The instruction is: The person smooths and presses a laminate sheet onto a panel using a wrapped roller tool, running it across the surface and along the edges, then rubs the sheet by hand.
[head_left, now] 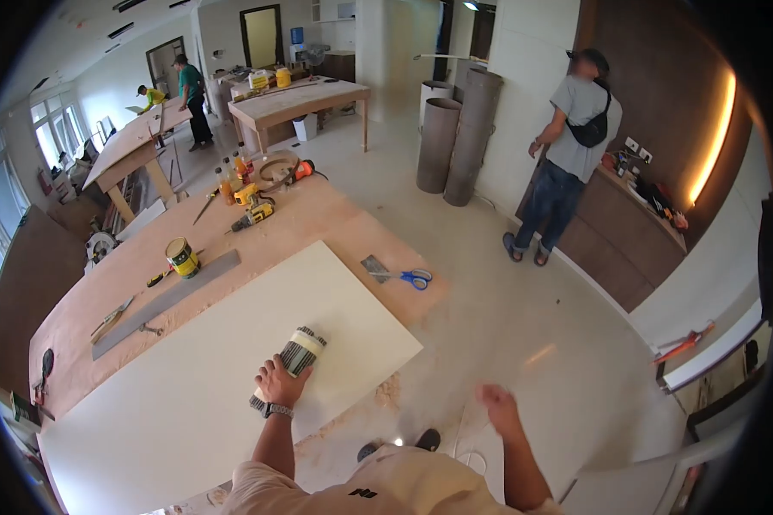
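Note:
My left hand (280, 383), with a watch on its wrist, is closed on a striped cloth bundle (302, 350) resting on a large white board (206, 378). The bundle's upper end sticks out beyond the fingers, and a bit of it shows below the hand. My right hand (496, 403) is raised over the floor, to the right of the board and away from it. Motion blurs its fingers, so their pose cannot be made out.
Blue-handled scissors (416, 278), a yellow can (181, 257), a long metal strip (167, 305) and a yellow drill (253, 216) lie on the wooden table (318, 215). A person (567, 154) stands at a wall counter; two others work at the back left.

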Demonstrator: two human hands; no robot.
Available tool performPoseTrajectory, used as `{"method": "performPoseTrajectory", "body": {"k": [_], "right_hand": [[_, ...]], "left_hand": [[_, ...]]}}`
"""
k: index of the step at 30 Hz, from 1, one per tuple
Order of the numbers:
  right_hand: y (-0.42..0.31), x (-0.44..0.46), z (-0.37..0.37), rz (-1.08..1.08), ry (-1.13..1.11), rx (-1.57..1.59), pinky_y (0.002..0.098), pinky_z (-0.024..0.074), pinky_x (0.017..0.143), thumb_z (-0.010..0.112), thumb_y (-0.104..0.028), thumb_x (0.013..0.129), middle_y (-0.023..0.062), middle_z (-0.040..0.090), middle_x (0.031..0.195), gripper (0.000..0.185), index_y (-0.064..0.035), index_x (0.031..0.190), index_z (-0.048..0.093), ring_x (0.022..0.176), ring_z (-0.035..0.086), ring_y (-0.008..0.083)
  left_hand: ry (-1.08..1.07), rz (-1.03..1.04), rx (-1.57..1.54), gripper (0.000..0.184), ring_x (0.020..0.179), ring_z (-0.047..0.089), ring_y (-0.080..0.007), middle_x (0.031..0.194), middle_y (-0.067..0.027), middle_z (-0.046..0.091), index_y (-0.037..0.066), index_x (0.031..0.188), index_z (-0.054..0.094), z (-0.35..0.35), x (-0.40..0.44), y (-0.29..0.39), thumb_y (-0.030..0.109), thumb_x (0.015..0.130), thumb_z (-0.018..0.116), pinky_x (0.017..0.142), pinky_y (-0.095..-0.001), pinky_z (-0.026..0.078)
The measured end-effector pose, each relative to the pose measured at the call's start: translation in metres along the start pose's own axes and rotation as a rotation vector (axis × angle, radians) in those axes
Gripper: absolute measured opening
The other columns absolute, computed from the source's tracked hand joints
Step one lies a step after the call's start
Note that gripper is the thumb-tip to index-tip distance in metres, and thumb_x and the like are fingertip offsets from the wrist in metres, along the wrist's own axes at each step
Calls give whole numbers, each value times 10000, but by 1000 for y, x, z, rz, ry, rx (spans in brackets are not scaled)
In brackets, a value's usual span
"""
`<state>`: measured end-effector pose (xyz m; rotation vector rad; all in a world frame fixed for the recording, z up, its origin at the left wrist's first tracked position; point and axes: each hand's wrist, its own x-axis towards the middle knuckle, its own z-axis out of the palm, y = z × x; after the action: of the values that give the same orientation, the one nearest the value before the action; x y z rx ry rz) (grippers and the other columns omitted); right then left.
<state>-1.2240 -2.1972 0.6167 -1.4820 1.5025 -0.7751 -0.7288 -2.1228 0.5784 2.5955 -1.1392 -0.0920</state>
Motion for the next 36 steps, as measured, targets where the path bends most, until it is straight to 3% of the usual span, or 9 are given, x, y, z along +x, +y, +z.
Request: {"method": "performPoseTrajectory", "body": {"k": [2,3,5,7,10,13,15,27,36], "right_hand": [[-86,14,5,-352,28,430,297,532,918,761,2,912,109,693,1182,209,-33,1114,718,1011,666,157],[-143,6,6,-605,95,395,342,534,922,771,49,874,140,672,1211,219,-23,1074,718,1008,667,209],[-238,-22,-10,-1008,96,346,382,523,948,785,26,868,146,660,1207,213,-28,1065,724,1041,661,260],[-307,-72,-32,-1244,137,149,425,492,985,806,-22,859,132,663,1186,204,-63,1045,733,1050,665,280],[-357,-101,-8,-1681,107,540,467,427,1024,837,-93,854,90,656,1180,180,-108,1013,753,1075,653,254],[-359,-115,-4,-1806,-52,533,566,335,1114,853,-122,843,-44,610,1299,222,-174,1050,791,1192,585,217],[-366,-137,8,-1711,-87,656,598,295,1164,840,-116,857,-86,586,1357,205,-187,1047,806,1249,556,212],[-379,-123,24,-1915,-39,728,580,312,1161,805,-116,861,-10,579,1326,181,-154,1038,791,1176,577,232],[-372,-123,20,-1877,-87,786,567,325,1160,779,-116,864,47,573,1302,168,-130,1031,780,1121,594,246]], "left_hand": [[29,6,17,930,1175,579,-379,1241,-184,637,23,1355,567,8,2,-1,690,743,779,1014,-532,400],[36,5,21,937,1178,578,-380,1243,-183,635,20,1358,564,7,3,-2,693,743,776,1014,-532,401],[35,17,29,951,1183,575,-381,1248,-183,631,13,1364,558,7,2,-1,699,741,771,1013,-533,403],[48,29,32,955,1186,575,-382,1248,-181,630,11,1368,555,9,1,2,700,743,770,1009,-532,407],[49,31,44,959,1184,579,-388,1248,-183,631,9,1375,549,5,2,0,705,751,763,1006,-532,411],[58,42,47,962,1180,586,-399,1246,-188,636,8,1383,542,8,2,-1,714,762,752,1000,-536,414],[48,43,38,938,1205,585,-404,1271,-197,633,4,1388,543,6,1,0,693,783,743,1019,-539,415],[38,36,87,953,1189,595,-400,1270,-184,633,21,1377,553,11,5,-2,737,772,722,1007,-543,434],[136,136,91,912,1158,595,-405,1222,-185,633,17,1329,562,39,13,-23,721,772,720,980,-543,434]]}}
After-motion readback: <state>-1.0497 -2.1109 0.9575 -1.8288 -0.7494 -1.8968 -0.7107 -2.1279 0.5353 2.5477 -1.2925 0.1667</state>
